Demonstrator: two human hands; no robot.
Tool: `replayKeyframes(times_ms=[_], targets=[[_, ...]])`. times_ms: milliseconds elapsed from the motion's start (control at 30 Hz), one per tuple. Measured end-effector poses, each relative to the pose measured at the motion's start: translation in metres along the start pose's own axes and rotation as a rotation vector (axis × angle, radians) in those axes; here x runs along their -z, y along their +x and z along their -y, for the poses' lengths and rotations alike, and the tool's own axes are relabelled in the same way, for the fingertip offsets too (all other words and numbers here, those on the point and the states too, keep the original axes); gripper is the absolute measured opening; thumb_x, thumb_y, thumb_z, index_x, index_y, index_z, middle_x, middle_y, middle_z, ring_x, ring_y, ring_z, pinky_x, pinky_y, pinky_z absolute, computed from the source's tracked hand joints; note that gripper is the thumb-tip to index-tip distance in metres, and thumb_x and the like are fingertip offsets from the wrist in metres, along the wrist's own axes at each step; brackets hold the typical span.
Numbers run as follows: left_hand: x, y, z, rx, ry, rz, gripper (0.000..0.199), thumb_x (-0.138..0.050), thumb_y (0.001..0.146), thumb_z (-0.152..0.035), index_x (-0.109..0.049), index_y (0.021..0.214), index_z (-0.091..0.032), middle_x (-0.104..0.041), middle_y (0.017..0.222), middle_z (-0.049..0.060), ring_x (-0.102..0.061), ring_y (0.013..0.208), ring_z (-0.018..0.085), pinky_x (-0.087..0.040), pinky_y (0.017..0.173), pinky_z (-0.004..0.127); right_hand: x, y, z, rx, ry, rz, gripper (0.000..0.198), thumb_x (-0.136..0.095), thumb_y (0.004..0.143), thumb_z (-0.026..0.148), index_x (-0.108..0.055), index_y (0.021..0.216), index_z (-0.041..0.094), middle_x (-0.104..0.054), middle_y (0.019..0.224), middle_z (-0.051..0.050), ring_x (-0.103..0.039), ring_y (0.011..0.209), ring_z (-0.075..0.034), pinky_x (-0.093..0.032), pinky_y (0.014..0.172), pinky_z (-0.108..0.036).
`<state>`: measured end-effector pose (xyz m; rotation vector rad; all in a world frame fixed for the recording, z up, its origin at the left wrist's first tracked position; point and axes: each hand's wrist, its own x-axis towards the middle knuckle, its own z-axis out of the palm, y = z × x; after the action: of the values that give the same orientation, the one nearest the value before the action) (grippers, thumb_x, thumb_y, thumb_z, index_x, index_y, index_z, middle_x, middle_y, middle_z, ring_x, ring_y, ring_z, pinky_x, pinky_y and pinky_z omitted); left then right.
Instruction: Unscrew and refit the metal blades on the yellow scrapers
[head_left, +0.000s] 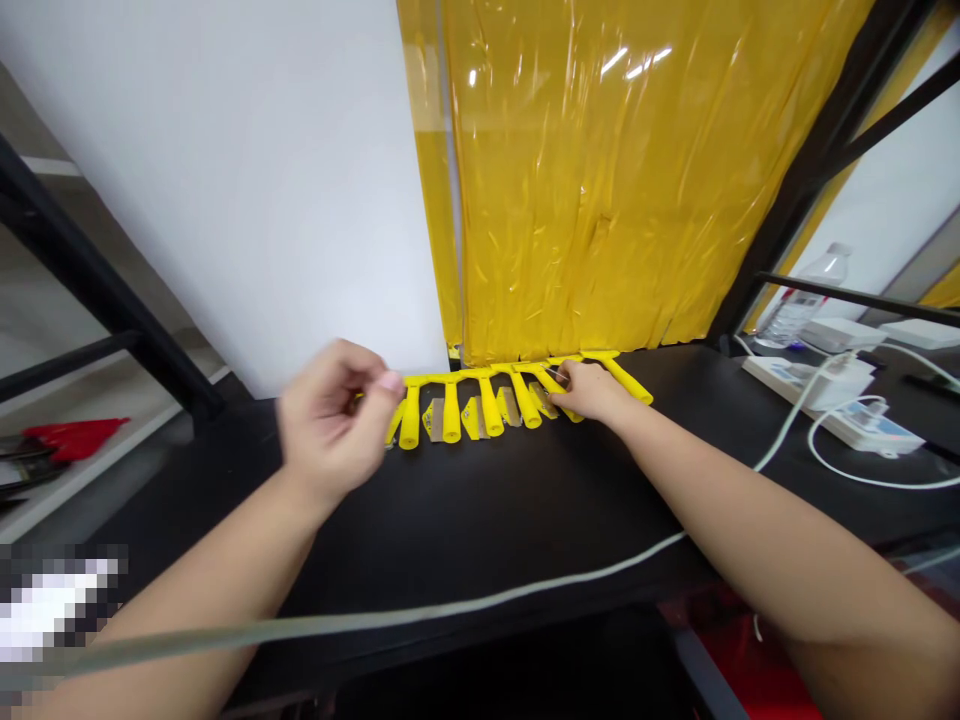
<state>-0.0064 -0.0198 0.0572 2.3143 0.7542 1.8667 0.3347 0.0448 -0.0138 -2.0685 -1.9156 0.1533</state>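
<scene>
A row of several yellow tools (451, 415) lies along the back of the black table (480, 520), their round handles facing me. They look like scrapers with wide heads; brownish flat pieces (478, 412) show between the handles. My left hand (334, 415) is raised before the row's left end, fingers curled and thumb against them; whatever is in the pinch is too blurred to make out. Toward the right end, my right hand (592, 390) has its fingers closed low over the yellow tools, with a thin pale line at the fingertips. What it grips is hidden.
A yellow film curtain (600, 200) and a white panel (262, 180) stand behind the row. On the right are a power strip (840, 400) with plugged-in cables and a plastic bottle (806, 295). A white cable (465, 608) crosses the front. Black frame bars flank both sides.
</scene>
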Motion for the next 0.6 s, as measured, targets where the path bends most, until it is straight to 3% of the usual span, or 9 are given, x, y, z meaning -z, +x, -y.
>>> replayKeyframes(times_ms=[100,167,233,400,467,533,600], targets=[[-0.015,-0.026,0.024,-0.019,0.109,0.242,0.015,-0.065,0.094,-0.018,-0.057,0.081,-0.02,-0.053,0.057,-0.006,-0.044,0.046,0.008,-0.035,0.049,0.023,0.0,0.003,-0.006,-0.016,0.12,-0.006,0.032,-0.077,0.08,0.04,-0.065,0.103,0.022,-0.076,0.098,-0.008,-0.071,0.085,-0.023,-0.047,0.069,-0.029],[-0.023,-0.041,0.036,0.007,0.173,0.439,0.015,-0.064,0.094,-0.021,-0.058,0.081,-0.021,-0.049,0.056,-0.007,-0.044,0.047,0.009,-0.035,0.052,0.024,-0.001,0.005,-0.009,-0.026,0.199,-0.002,0.03,-0.077,0.079,0.039,-0.063,0.1,0.022,-0.075,0.09,-0.004,-0.069,0.075,-0.019,-0.046,0.064,-0.028],[-0.029,-0.05,0.04,0.002,0.211,0.549,0.017,-0.064,0.094,-0.023,-0.058,0.078,-0.021,-0.046,0.055,-0.006,-0.045,0.049,0.01,-0.034,0.054,0.025,0.001,0.006,-0.011,-0.035,0.263,0.002,0.028,-0.078,0.078,0.037,-0.062,0.097,0.022,-0.072,0.082,-0.002,-0.065,0.067,-0.017,-0.045,0.06,-0.028],[-0.035,-0.053,0.033,0.06,0.162,0.612,0.017,-0.062,0.094,-0.027,-0.059,0.078,-0.021,-0.046,0.057,-0.004,-0.046,0.054,0.012,-0.036,0.058,0.027,0.013,-0.003,-0.004,-0.03,0.431,0.004,0.024,-0.076,0.08,0.03,-0.058,0.093,0.022,-0.064,0.071,0.001,-0.055,0.058,-0.013,-0.042,0.055,-0.027],[-0.038,-0.054,0.031,0.129,0.095,0.626,0.018,-0.063,0.095,-0.029,-0.061,0.079,-0.02,-0.05,0.06,-0.003,-0.048,0.056,0.013,-0.037,0.059,0.028,0.021,-0.013,0.004,0.035,0.544,0.015,0.024,-0.074,0.082,0.031,-0.056,0.096,0.022,-0.06,0.07,0.002,-0.053,0.058,-0.013,-0.041,0.055,-0.027],[-0.043,-0.057,0.031,0.301,-0.056,0.612,0.017,-0.065,0.097,-0.034,-0.066,0.09,-0.019,-0.06,0.071,0.001,-0.055,0.063,0.014,-0.044,0.063,0.028,0.027,-0.028,0.015,0.207,0.714,0.074,0.026,-0.072,0.085,0.035,-0.053,0.099,0.022,-0.059,0.076,0.003,-0.053,0.062,-0.013,-0.043,0.057,-0.026],[-0.048,-0.06,0.03,0.527,-0.324,0.594,0.028,-0.069,0.097,-0.042,-0.068,0.111,-0.018,-0.07,0.093,0.007,-0.066,0.079,0.018,-0.054,0.075,0.032,0.031,-0.045,0.031,0.438,0.827,0.174,0.03,-0.071,0.087,0.038,-0.051,0.101,0.023,-0.058,0.082,0.003,-0.054,0.068,-0.013,-0.044,0.06,-0.026]])
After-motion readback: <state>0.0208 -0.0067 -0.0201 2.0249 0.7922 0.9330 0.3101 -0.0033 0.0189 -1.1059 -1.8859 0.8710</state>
